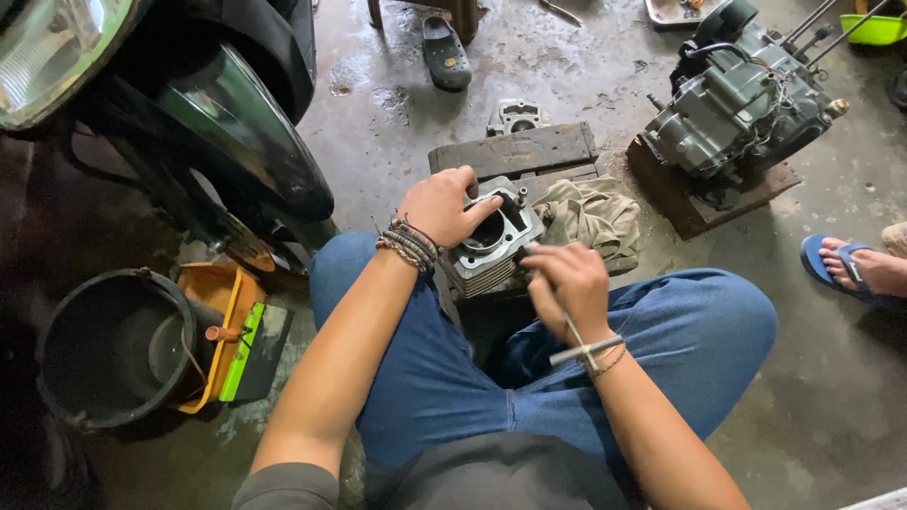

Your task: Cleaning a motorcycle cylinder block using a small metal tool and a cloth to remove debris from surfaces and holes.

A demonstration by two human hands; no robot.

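Observation:
A grey metal engine cylinder (pixel 493 244) with cooling fins and a round bore rests on a wooden block between my knees. My left hand (pixel 442 204) grips its far left edge and steadies it. My right hand (pixel 565 281) is closed around a thin metal tool (pixel 578 344) whose handle sticks out below my wrist; its tip meets the cylinder's right top face. Both wrists carry bracelets.
A dirty cloth (pixel 593 217) lies right of the cylinder. A motorcycle engine (pixel 739 99) sits on a wooden board at upper right. A motorcycle's front (pixel 189 113) fills the left, with a black bucket (pixel 113 345) and an orange tray (pixel 219 312) below it. Another person's sandalled foot (pixel 855 266) is at right.

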